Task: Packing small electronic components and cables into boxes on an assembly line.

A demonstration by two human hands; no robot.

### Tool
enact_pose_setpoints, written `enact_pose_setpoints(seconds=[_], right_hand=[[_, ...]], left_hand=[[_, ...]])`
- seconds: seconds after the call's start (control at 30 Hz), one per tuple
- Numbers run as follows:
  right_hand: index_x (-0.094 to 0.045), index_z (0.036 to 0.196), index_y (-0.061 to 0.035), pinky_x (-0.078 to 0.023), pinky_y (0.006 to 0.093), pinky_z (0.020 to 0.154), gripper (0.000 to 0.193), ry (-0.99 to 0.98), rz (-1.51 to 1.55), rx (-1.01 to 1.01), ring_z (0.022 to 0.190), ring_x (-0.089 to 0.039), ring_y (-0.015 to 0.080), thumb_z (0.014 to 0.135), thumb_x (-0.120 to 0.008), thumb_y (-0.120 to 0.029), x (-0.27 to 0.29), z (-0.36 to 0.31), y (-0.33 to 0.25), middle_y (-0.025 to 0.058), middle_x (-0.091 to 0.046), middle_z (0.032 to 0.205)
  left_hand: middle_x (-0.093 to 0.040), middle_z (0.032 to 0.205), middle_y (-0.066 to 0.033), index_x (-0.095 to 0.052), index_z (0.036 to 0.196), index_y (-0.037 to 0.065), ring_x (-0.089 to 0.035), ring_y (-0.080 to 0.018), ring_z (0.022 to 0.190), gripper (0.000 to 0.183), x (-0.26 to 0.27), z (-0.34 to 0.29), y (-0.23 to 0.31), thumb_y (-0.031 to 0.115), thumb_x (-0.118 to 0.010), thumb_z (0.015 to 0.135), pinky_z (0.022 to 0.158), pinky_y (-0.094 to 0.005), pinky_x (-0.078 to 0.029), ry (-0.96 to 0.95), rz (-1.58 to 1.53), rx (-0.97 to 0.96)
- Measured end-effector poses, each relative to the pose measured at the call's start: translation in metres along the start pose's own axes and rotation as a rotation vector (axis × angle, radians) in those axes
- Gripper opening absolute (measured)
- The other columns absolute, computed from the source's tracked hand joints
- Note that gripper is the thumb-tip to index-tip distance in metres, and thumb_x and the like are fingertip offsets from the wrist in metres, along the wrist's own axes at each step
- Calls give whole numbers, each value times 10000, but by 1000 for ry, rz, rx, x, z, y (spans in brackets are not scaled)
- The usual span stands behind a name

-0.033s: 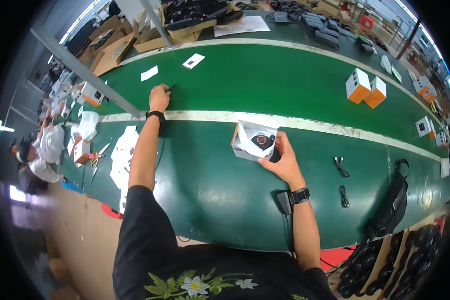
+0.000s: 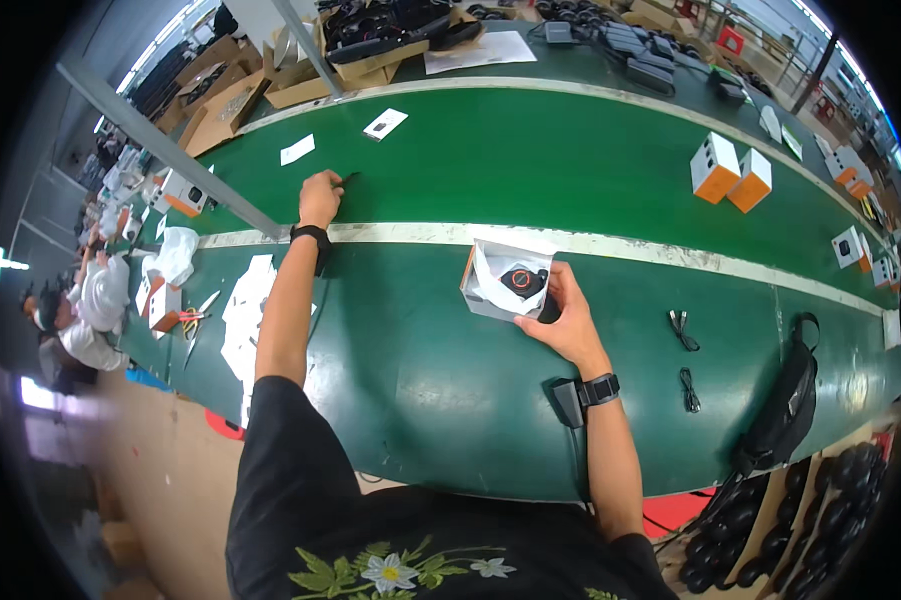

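Note:
My right hand [image 2: 568, 325] is wrapped around the right side of a small open white box [image 2: 490, 300] with an orange side. White lining stands up inside it, and a black round device [image 2: 523, 281] with an orange ring sits in the lining. Away on the bright green strip, my left hand [image 2: 320, 198] is closed, its fingers pressed together. A small dark thing [image 2: 350, 178] shows at its fingertips, too small to name. Beyond that hand lie a white slip of paper [image 2: 297, 150] and a white card [image 2: 385, 124] with a dark picture.
Two coiled black cables [image 2: 689, 390] and a black pouch [image 2: 782, 405] lie on the right. White papers [image 2: 245, 320], scissors [image 2: 192, 316] and small boxes [image 2: 165, 305] are on the left. Two white-and-orange boxes [image 2: 716, 168] stand at far right. A grey post [image 2: 170, 150] slants across the left.

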State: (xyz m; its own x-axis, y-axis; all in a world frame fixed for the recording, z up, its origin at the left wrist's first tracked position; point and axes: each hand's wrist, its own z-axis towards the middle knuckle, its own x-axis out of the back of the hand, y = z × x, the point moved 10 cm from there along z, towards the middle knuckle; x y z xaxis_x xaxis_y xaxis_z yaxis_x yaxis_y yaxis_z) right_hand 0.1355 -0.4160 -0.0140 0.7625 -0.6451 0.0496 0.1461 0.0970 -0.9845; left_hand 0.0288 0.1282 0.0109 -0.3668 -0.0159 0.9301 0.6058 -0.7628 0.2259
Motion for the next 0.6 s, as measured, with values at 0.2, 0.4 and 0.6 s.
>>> enact_pose_setpoints(seconds=[0.2, 0.4, 0.6], right_hand=[[-564, 1485, -48, -436, 434, 1257, 810, 80, -28, 8, 1432, -649, 290, 782, -953, -152, 33, -9, 1, 158, -711, 1447], [-563, 1513, -42, -449, 428, 1254, 833, 42, -6, 51, 1415, -655, 280, 778, -944, -138, 22, 5, -10, 148, -706, 1440], [-548, 1485, -42, -450, 409, 1244, 800, 11, 5, 90, 1377, -655, 236, 787, -938, -72, 15, -1, -11, 125, -713, 1414]], left_hand=[[-815, 1056, -217, -795, 1209, -25, -814, -325, 994, 265, 70, -95, 175, 52, -821, 957, 890, -399, -632, 24, -419, -314], [-780, 1088, -47, -842, 1104, 120, -764, -240, 1047, 295, 159, -298, 333, -7, -832, 838, 1157, -515, -559, 25, -427, -1009], [-739, 1052, -19, -823, 1157, 122, -742, -228, 1050, 376, 145, -256, 371, -51, -739, 834, 1296, -638, -394, 289, -236, -851]])
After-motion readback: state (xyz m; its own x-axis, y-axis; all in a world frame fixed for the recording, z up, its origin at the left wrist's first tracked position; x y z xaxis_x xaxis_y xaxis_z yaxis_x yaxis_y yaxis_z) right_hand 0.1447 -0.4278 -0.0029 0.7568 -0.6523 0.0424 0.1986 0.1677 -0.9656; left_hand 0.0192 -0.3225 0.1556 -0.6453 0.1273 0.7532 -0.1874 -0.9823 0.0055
